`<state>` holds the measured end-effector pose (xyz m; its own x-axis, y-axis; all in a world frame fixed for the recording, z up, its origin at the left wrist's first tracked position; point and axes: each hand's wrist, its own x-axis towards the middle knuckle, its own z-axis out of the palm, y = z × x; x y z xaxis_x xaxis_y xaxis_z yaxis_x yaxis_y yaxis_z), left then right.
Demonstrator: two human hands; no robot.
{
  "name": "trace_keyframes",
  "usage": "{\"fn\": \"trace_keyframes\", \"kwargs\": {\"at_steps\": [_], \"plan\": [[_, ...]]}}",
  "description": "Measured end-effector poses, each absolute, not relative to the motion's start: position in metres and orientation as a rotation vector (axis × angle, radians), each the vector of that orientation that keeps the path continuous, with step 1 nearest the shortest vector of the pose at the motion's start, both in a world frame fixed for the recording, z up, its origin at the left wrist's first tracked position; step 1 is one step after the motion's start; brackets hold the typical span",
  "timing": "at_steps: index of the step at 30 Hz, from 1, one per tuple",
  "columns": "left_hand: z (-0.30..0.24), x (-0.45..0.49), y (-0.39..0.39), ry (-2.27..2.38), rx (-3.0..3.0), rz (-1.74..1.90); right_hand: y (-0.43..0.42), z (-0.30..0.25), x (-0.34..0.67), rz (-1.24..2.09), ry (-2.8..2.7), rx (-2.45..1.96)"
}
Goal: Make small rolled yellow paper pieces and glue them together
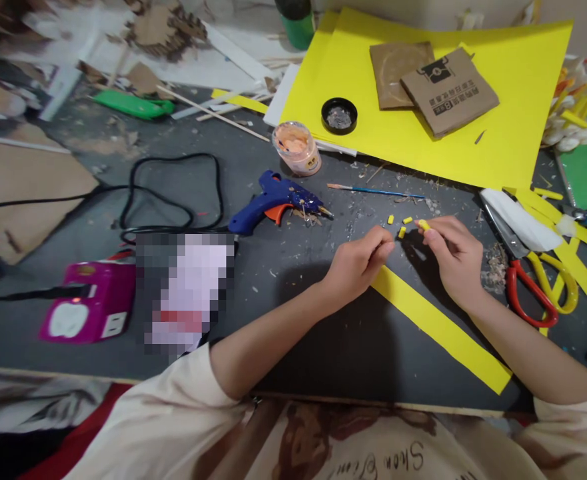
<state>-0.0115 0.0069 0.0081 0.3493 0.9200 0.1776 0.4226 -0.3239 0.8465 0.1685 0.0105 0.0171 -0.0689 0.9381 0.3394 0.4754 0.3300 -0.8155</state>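
My right hand (450,257) pinches a small yellow paper roll (424,225) at its fingertips, just above the dark table. My left hand (360,260) rests beside it with fingers curled into a loose fist; what it holds, if anything, is hidden. Three tiny yellow paper bits (402,231) lie on the table between the two hands. A long yellow paper strip (443,330) runs diagonally under both wrists.
A blue glue gun (273,200) lies left of the hands, a thin brush (373,191) behind them. Red-and-yellow scissors (533,287) lie at the right. Large yellow sheets (513,120) carry cardboard pieces and a black lid. A magenta power strip (90,310) sits at the left.
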Motion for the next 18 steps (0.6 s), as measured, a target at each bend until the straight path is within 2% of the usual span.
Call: {"fn": "trace_keyframes", "kwargs": {"at_steps": [4,12,16,18], "plan": [[0.009,-0.012,0.007,1.134,1.864,0.886,0.019,0.018,0.172,0.595,-1.845,-1.362],[0.008,-0.01,0.011,1.078,1.675,1.01,0.033,0.013,0.194,0.241,-2.091,-1.573],[0.008,-0.011,0.011,1.12,1.584,1.031,0.027,0.021,0.188,0.044,-2.184,-1.566],[0.008,-0.011,0.012,1.138,1.54,1.053,0.018,0.03,0.179,0.066,-2.266,-1.531]]}}
